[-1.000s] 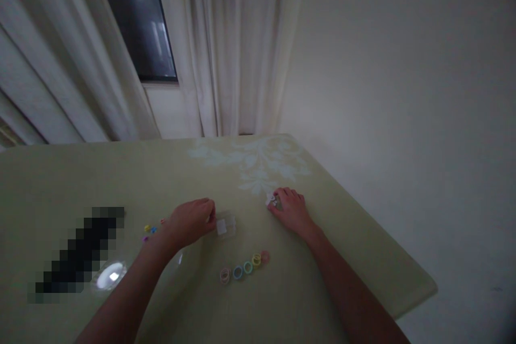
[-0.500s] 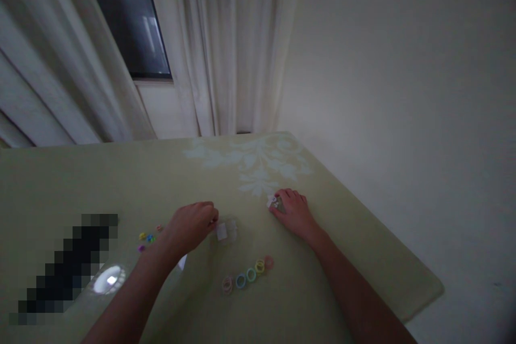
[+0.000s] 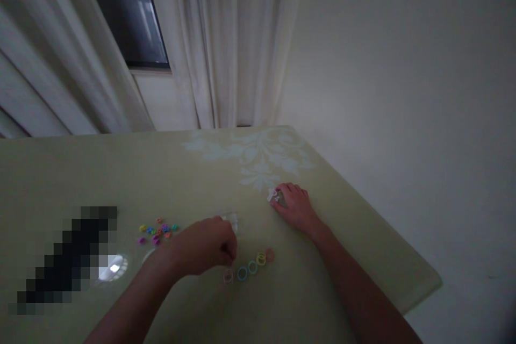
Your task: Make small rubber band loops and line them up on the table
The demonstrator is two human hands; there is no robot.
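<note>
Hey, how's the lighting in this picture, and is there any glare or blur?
Head view: dim overall, with darkened right-hand corners; head view: bright glare on the table at left, beside a pixelated dark patch; head view: fine detail is soft, including the colored rings near the left hand.

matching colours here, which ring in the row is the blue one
Second from the left: the blue ring, between the pale pink rings and the mint-green ring. No other in the row is blue.
</note>
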